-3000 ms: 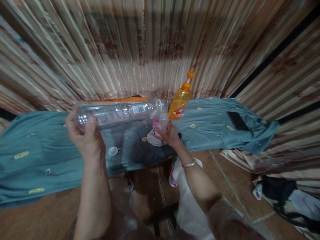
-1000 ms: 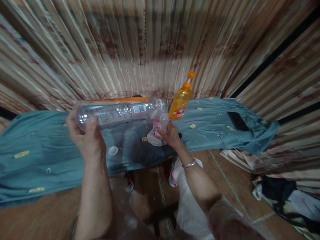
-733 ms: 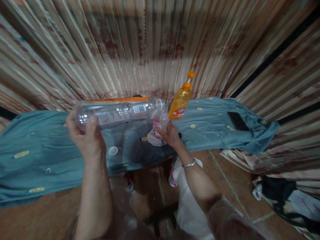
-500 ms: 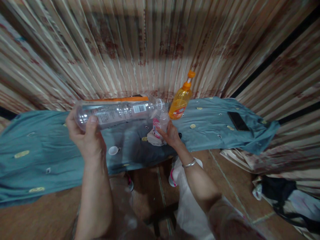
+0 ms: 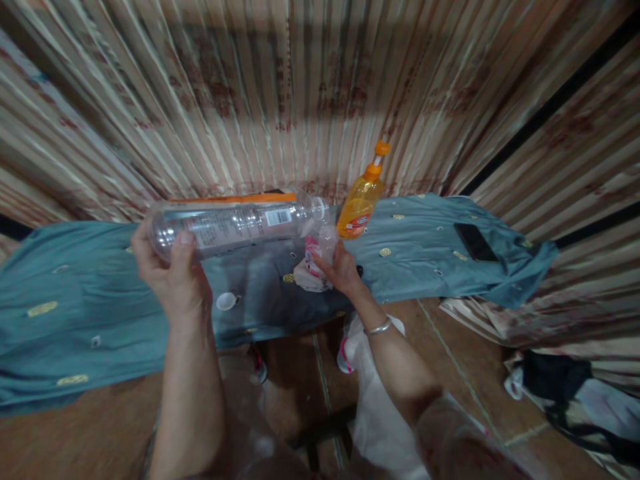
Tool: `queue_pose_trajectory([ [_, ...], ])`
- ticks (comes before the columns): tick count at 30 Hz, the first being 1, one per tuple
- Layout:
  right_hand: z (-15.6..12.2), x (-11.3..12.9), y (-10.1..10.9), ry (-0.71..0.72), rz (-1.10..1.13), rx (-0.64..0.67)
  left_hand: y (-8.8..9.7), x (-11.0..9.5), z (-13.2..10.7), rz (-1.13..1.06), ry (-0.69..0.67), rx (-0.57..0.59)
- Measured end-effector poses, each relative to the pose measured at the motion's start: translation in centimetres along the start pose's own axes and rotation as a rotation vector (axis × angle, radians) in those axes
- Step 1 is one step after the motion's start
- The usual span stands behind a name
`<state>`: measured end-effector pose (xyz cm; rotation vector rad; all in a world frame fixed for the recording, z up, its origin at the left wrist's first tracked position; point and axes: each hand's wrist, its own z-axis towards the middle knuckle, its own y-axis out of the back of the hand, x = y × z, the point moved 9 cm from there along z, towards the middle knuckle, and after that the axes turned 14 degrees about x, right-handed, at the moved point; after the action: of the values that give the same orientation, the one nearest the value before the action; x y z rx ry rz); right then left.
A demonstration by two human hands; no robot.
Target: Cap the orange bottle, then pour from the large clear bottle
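Observation:
A large clear plastic bottle with an orange-edged label and a barcode lies almost level in the air, its mouth to the right. My left hand is closed round its base end. Its white-ringed neck meets the top of a small clear bottle with a pink label; whether the two mouths touch, I cannot tell. My right hand grips the small bottle from the right. Under the small bottle is a pale crumpled cloth. A white bottle cap rests on the teal cloth below the large bottle.
An orange pump bottle stands just behind my right hand. A black phone lies farther right on the teal cloth covering the narrow table. Pleated curtains rise behind. Dark and pale fabric lies at lower right.

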<state>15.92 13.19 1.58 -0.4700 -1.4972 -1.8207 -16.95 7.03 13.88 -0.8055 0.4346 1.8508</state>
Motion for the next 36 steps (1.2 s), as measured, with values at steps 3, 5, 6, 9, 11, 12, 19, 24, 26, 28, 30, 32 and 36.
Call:
queue_pose_trajectory([
  [3, 0.0, 0.2, 0.1, -0.017, -0.006, 0.014, -0.1, -0.4, 0.0, 0.043, 0.025, 0.024],
  [5, 0.0, 0.5, 0.2, -0.019, 0.004, 0.027, -0.1, -0.7, 0.0, 0.071, 0.005, 0.03],
  [6, 0.0, 0.6, 0.2, -0.015, 0.013, 0.031, -0.1, -0.8, 0.0, 0.088, -0.008, 0.041],
  [9, 0.0, 0.8, 0.2, -0.013, 0.029, 0.038, -0.2, -0.8, 0.0, 0.126, -0.032, 0.069],
  [11, 0.0, 0.6, 0.1, -0.02, 0.024, 0.033, -0.1, -0.6, 0.0, 0.11, -0.016, 0.061],
  [12, 0.0, 0.6, 0.1, -0.02, 0.021, 0.03, 0.0, -0.4, 0.0, 0.092, -0.002, 0.05],
  [19, 0.1, 0.2, 0.0, -0.04, 0.014, 0.043, 0.2, 0.3, 0.1, 0.013, -0.003, -0.001],
  [24, 0.1, 0.4, -0.1, -0.041, -0.014, 0.046, 0.0, 0.5, 0.2, 0.026, -0.027, 0.047],
  [26, 0.0, 0.3, -0.1, -0.041, -0.022, 0.039, 0.1, 0.5, 0.2, 0.025, -0.026, 0.046],
  [28, 0.0, 0.2, -0.1, -0.033, -0.02, 0.029, 0.2, 0.5, 0.2, -0.009, -0.022, 0.017],
  [30, 0.0, 0.1, -0.1, -0.019, -0.009, 0.027, 0.2, 0.4, 0.2, -0.048, -0.014, -0.008],
  [32, 0.1, 0.2, -0.1, -0.007, 0.005, 0.027, 0.0, 0.3, 0.2, -0.068, 0.0, -0.008],
  [36, 0.1, 0.3, 0.0, -0.032, 0.012, 0.041, -0.2, -0.3, 0.2, -0.057, 0.02, -0.001],
])
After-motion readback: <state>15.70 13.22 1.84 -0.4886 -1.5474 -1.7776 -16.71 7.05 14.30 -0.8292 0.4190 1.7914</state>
